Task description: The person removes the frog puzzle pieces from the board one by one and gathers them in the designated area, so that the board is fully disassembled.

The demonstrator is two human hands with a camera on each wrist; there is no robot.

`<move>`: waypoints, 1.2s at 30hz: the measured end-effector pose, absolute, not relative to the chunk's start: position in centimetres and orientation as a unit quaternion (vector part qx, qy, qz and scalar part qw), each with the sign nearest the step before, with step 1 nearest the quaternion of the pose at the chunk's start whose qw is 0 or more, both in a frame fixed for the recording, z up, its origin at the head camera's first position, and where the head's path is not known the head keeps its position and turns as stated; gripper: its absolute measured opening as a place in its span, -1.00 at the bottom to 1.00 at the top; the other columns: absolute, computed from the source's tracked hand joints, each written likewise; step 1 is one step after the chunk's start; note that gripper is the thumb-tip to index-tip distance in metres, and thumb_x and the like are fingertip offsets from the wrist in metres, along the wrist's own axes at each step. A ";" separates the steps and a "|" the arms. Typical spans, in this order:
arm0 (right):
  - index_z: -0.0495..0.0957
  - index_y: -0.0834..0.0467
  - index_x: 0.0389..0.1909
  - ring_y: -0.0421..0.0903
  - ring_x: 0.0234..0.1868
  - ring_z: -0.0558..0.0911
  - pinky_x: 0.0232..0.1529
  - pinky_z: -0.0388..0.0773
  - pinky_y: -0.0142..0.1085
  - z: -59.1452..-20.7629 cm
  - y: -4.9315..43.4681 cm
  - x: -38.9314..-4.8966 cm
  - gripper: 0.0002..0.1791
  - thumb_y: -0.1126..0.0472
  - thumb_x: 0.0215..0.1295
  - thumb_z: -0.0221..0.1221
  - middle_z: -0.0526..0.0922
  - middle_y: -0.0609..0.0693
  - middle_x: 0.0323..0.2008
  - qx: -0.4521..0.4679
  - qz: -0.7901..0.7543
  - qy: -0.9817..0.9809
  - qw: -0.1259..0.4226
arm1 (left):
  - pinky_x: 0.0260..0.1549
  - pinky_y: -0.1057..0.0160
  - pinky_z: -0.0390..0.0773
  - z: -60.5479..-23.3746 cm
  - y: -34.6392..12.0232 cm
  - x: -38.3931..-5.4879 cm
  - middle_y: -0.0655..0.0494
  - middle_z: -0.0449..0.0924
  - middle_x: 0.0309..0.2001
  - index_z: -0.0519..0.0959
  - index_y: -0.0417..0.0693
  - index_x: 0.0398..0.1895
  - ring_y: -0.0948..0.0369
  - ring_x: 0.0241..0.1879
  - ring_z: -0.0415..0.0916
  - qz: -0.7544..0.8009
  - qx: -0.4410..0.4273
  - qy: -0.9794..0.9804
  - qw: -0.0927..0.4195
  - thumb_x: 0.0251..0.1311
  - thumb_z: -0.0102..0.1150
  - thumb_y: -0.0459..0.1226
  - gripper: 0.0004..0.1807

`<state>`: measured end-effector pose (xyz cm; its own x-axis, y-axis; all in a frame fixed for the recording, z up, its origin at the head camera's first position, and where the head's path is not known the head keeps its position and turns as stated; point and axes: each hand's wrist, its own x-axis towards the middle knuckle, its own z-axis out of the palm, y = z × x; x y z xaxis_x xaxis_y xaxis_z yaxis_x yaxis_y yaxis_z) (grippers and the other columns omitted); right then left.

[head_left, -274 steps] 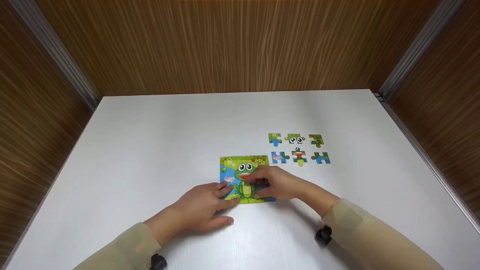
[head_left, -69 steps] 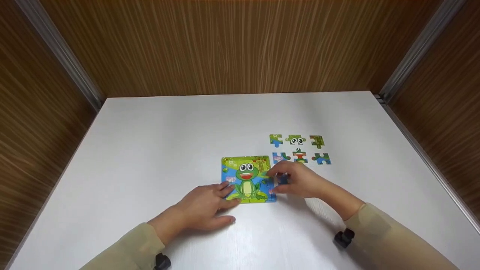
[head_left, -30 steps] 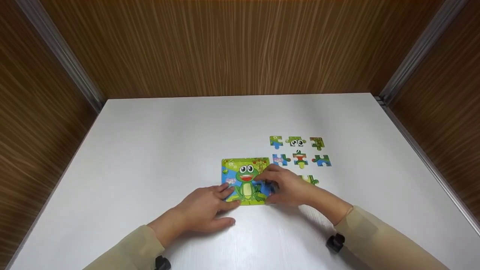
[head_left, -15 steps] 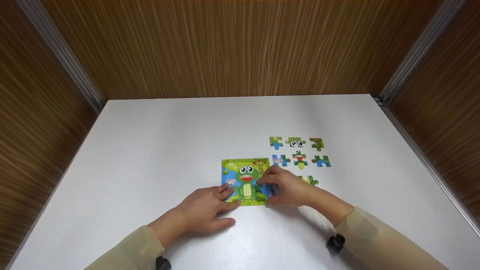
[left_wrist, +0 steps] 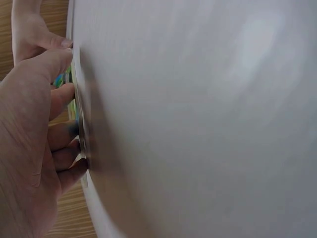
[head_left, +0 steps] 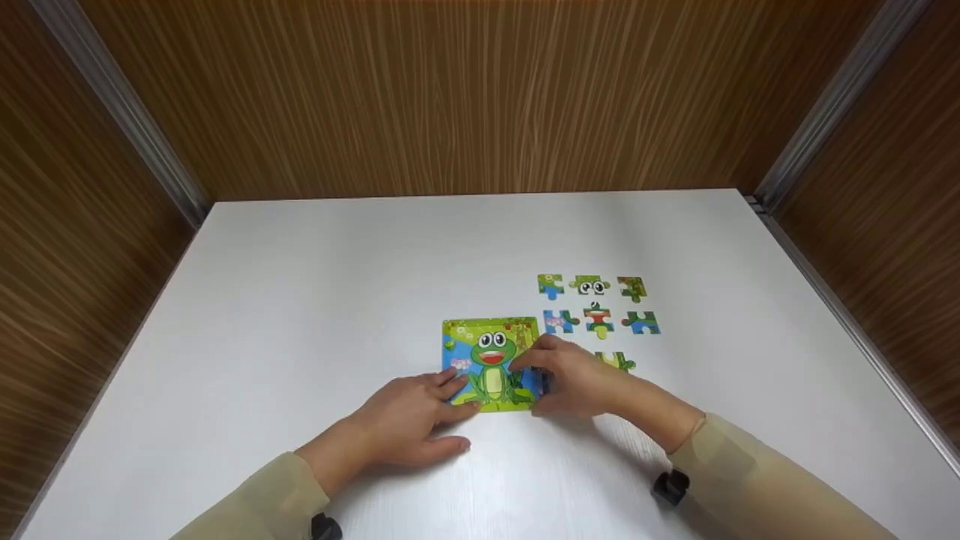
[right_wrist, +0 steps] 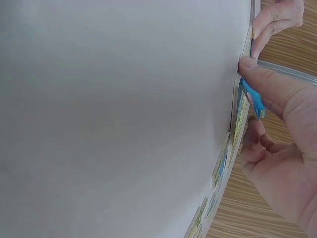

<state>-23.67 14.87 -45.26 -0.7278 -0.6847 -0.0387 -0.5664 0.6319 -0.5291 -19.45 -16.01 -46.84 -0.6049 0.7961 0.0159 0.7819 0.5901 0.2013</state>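
A frog jigsaw puzzle in a flat tray (head_left: 487, 322) lies on the white table. My left hand (head_left: 409, 420) rests its outstretched fingers on the tray's lower left corner, the thumb spread on the table. Over the lower right part of the tray, my right hand (head_left: 574, 379) bends its fingers and thumb. In the right wrist view it pinches a blue puzzle piece (right_wrist: 254, 96), which stands tilted up from the tray. Most of that piece is hidden by the hand in the head view. A loose green piece (head_left: 615, 361) lies just behind the right hand.
Two rows of loose pieces lie right of the tray, among them one with frog eyes (head_left: 590, 286), one with a red mouth (head_left: 598, 320) and a blue-green one (head_left: 641, 322). A wood-grain panel (head_left: 472, 97) borders the white table (head_left: 337, 262) at the back.
A loose green piece now shows below the two rows, where none lay at first. The right hand went right of the tray, then back onto its lower right. The left hand has stayed put.
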 end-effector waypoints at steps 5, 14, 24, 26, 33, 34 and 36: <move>0.67 0.10 0.22 -0.02 0.05 0.63 0.14 0.65 -0.03 -45.3 14.9 -23.7 -0.37 0.29 0.08 0.60 0.66 0.04 0.11 -0.349 -0.244 0.897 0.118 | 0.38 -0.02 0.47 -46.9 -16.0 -19.5 -0.14 0.45 0.46 0.64 0.19 0.40 -0.05 0.52 0.33 0.091 0.440 0.892 0.042 0.51 0.00 0.17 -0.43; 0.69 0.18 0.26 -0.12 -0.11 0.61 -0.06 0.65 -0.20 -44.7 15.4 -24.2 -0.48 0.26 0.26 0.48 0.72 0.01 0.02 -0.378 -0.242 0.888 0.098 | 0.36 -0.06 0.48 -46.9 -15.9 -19.7 -0.13 0.44 0.47 0.62 0.19 0.42 -0.06 0.52 0.32 0.100 0.437 0.892 0.048 0.51 0.00 0.19 -0.42; 0.68 0.18 0.29 -0.10 -0.24 0.58 -0.27 0.59 -0.29 -43.9 18.7 -25.1 -0.51 0.37 0.32 0.37 0.77 -0.05 0.01 -0.342 -0.307 0.885 0.071 | 0.37 -0.06 0.47 -47.2 -16.2 -19.8 -0.16 0.44 0.46 0.63 0.16 0.41 -0.08 0.51 0.34 0.106 0.434 0.893 0.049 0.51 0.00 0.18 -0.41; 0.67 0.15 0.29 -0.11 -0.27 0.56 -0.28 0.57 -0.33 -43.8 19.4 -25.1 -0.49 0.38 0.31 0.39 0.74 -0.07 -0.06 -0.329 -0.317 0.887 0.070 | 0.37 -0.07 0.47 -47.1 -16.3 -19.8 -0.16 0.43 0.47 0.63 0.16 0.41 -0.09 0.52 0.33 0.108 0.432 0.894 0.052 0.51 0.01 0.18 -0.42; 0.57 0.16 0.42 -0.12 -0.28 0.51 -0.28 0.52 -0.38 -43.8 21.7 -25.3 -0.37 0.39 0.31 0.39 0.69 -0.03 -0.01 -0.300 -0.343 0.887 0.069 | 0.39 -0.08 0.45 -46.9 -16.3 -19.8 -0.12 0.40 0.48 0.61 0.18 0.43 -0.08 0.53 0.29 0.108 0.429 0.895 0.059 0.51 0.01 0.19 -0.41; 0.55 0.17 0.44 -0.11 -0.28 0.51 -0.28 0.51 -0.38 -43.8 22.0 -25.3 -0.35 0.40 0.31 0.38 0.69 0.01 0.05 -0.296 -0.348 0.887 0.070 | 0.39 -0.08 0.45 -46.9 -16.2 -19.8 -0.12 0.40 0.48 0.61 0.17 0.43 -0.08 0.53 0.29 0.108 0.429 0.895 0.059 0.51 0.02 0.19 -0.41; 0.52 0.18 0.47 -0.09 -0.26 0.52 -0.27 0.52 -0.38 -43.8 22.7 -25.3 -0.33 0.41 0.31 0.38 0.67 0.09 0.16 -0.291 -0.357 0.885 0.071 | 0.39 -0.07 0.45 -46.9 -16.2 -19.7 -0.12 0.40 0.48 0.61 0.17 0.43 -0.08 0.53 0.29 0.108 0.429 0.895 0.058 0.50 0.02 0.19 -0.41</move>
